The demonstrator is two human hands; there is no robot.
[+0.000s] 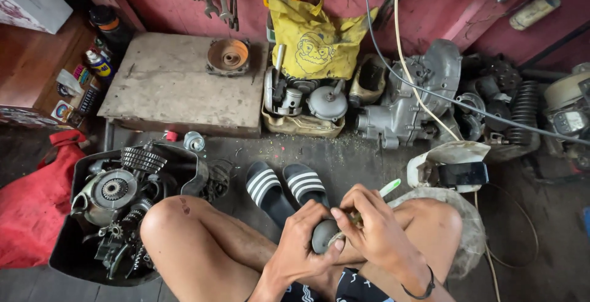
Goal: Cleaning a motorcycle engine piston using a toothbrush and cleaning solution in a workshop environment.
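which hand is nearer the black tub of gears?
Left. The left hand grips a small round grey part just right of the raised knee beside the black tub; the right hand, holding a toothbrush, sits farther right.

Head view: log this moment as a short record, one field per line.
setting: workshop floor by a red wall
left hand: cups a small grey metal part
right hand: holds a toothbrush with a pale green handle against that part
feet: striped black slides
left side: black tub of gears and engine pieces, next to a red cloth
far side: wooden board, yellow bag, engine casings
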